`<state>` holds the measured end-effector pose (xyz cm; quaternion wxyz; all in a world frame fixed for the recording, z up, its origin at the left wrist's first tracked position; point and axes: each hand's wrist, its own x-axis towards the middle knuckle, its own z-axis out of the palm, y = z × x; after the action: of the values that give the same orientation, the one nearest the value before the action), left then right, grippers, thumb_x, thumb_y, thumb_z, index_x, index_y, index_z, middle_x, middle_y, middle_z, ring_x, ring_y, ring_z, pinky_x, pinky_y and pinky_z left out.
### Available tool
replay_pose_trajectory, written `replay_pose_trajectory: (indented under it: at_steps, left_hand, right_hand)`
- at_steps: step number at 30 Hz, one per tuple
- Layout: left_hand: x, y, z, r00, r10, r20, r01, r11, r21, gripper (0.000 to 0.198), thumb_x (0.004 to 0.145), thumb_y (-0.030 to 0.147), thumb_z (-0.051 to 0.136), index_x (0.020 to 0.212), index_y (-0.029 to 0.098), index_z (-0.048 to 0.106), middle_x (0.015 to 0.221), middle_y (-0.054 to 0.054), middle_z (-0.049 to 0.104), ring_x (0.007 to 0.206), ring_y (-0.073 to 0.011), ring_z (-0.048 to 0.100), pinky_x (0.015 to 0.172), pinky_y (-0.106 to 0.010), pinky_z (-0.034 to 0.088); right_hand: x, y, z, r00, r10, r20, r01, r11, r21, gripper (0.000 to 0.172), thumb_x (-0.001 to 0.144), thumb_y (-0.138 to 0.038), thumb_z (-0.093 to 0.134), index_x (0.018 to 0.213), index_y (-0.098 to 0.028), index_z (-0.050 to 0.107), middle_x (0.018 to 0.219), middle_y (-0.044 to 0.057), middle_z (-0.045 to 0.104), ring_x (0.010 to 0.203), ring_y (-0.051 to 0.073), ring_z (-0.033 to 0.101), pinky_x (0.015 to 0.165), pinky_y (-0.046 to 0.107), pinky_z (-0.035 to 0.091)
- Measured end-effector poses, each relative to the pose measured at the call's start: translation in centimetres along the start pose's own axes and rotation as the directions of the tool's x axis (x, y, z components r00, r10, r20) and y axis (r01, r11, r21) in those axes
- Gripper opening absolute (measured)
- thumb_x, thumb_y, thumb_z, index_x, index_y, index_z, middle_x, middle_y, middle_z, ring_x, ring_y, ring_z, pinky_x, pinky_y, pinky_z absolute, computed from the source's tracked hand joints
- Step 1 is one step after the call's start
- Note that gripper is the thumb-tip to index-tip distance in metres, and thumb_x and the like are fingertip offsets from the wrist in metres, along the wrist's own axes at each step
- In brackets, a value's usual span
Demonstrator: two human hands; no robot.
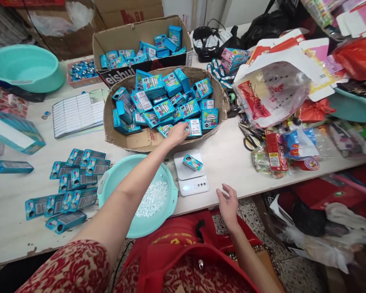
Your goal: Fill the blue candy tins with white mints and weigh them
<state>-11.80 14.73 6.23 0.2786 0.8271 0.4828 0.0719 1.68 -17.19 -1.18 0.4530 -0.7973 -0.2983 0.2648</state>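
Note:
My left hand (178, 133) reaches over the near rim of an oval cardboard tray (128, 142) heaped with small blue candy boxes (164, 110). Its fingers are closed at the left edge of one blue candy box (195, 127) with a white label. Below that arm stands a turquoise basin (110, 179) holding small white candies (154, 199), partly hidden by my forearm. A white scale (192, 185) sits to the basin's right, with one blue candy box (192, 162) lying on it. My right hand (228, 203) hovers by the table's front edge, fingers apart, holding nothing.
Several blue candy boxes (79, 179) lie grouped at left. Behind the tray is a carton (116, 75) with more boxes. A paper sheet (76, 116), another turquoise basin (24, 65), scissors (248, 142) and a pile of candy packages (276, 152) are around the table.

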Motion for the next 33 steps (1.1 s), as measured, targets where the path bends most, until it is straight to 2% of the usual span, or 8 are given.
replay_pose_trajectory:
  at_steps: [4,6,10,14,21,23,28,33]
  left_hand:
    - [-6.6,-1.2,-2.3,0.939,0.002,-0.345,-0.071,0.98,-0.186,0.018,0.088,0.029,0.048,0.083,0.019,0.062,0.086,-0.005,0.062,0.081,-0.0171,0.056,0.077,-0.027,0.039]
    - [-12.3,-3.0,-2.6,0.928,-0.064,-0.367,0.005,0.987,-0.159,0.023,0.09,0.034,0.046,0.081,0.019,0.06,0.081,-0.005,0.06,0.078,-0.0169,0.056,0.076,-0.027,0.039]
    - [-24.2,-7.7,-0.5,0.953,-0.295,0.07,0.276,0.94,0.202,0.018,0.088,0.031,0.047,0.091,0.02,0.061,0.095,-0.008,0.061,0.09,-0.0227,0.057,0.073,-0.029,0.04]
    - [-30.8,-9.8,3.2,0.785,-0.463,0.411,0.305,0.867,0.395,0.03,0.078,0.021,0.056,0.108,0.018,0.057,0.117,-0.013,0.055,0.108,-0.0286,0.052,0.08,-0.034,0.042]
    - [-31.9,-10.6,4.6,0.812,-0.404,0.42,0.435,0.9,0.026,0.015,0.072,0.011,0.052,0.082,0.019,0.059,0.087,-0.007,0.063,0.089,-0.0223,0.058,0.08,-0.032,0.041]
    - [-32.0,-11.3,3.9,0.799,-0.456,0.393,0.569,0.784,-0.247,0.007,0.069,0.02,0.058,0.075,0.02,0.058,0.071,-0.002,0.06,0.075,-0.019,0.057,0.07,-0.029,0.042]
    - [-31.6,-11.8,2.8,0.701,-0.52,0.488,0.631,0.135,-0.764,0.039,0.059,0.044,0.072,0.083,0.017,0.056,0.071,0.0,0.06,0.055,-0.0095,0.053,0.051,-0.02,0.037]
    - [-28.9,-10.4,2.6,0.698,-0.554,0.454,0.638,0.193,-0.745,0.037,0.058,0.047,0.069,0.07,0.015,0.054,0.059,0.002,0.054,0.042,-0.0059,0.043,0.041,-0.018,0.027]
  right_hand:
    - [0.2,0.0,0.2,1.0,0.022,0.0,-0.022,0.999,0.027,0.036,0.078,-0.043,0.062,0.102,-0.017,0.062,0.106,0.01,0.057,0.099,0.022,0.057,0.084,0.043,0.053]
    - [0.4,0.1,0.2,1.0,0.022,-0.008,-0.021,0.999,0.034,0.036,0.077,-0.043,0.062,0.101,-0.017,0.062,0.105,0.01,0.057,0.098,0.022,0.057,0.083,0.043,0.053]
    - [0.7,0.3,0.2,0.999,0.027,-0.026,-0.026,0.999,0.03,0.036,0.075,-0.043,0.063,0.098,-0.016,0.063,0.102,0.01,0.058,0.095,0.022,0.058,0.082,0.043,0.054]
    - [0.8,0.4,0.9,1.0,0.031,-0.004,-0.031,0.999,0.017,0.037,0.074,-0.044,0.063,0.098,-0.016,0.064,0.101,0.01,0.059,0.095,0.022,0.059,0.081,0.043,0.054]
    - [0.5,-0.4,2.7,0.998,-0.025,0.059,0.024,0.999,0.027,0.037,0.075,-0.046,0.062,0.097,-0.017,0.064,0.101,0.01,0.06,0.096,0.022,0.059,0.081,0.042,0.054]
    - [0.4,-1.2,3.2,0.998,-0.034,0.061,0.032,0.999,0.038,0.037,0.075,-0.046,0.062,0.097,-0.016,0.064,0.101,0.01,0.06,0.096,0.022,0.059,0.082,0.042,0.054]
    - [1.7,-4.3,5.6,0.995,-0.075,0.068,0.066,0.991,0.119,0.053,0.074,-0.048,0.064,0.115,-0.015,0.055,0.119,0.015,0.056,0.108,0.024,0.056,0.088,0.043,0.05]
    - [4.2,-7.1,9.1,0.967,-0.193,0.165,0.177,0.978,0.108,0.06,0.063,-0.045,0.074,0.113,-0.017,0.055,0.113,0.01,0.06,0.101,0.023,0.058,0.089,0.042,0.048]
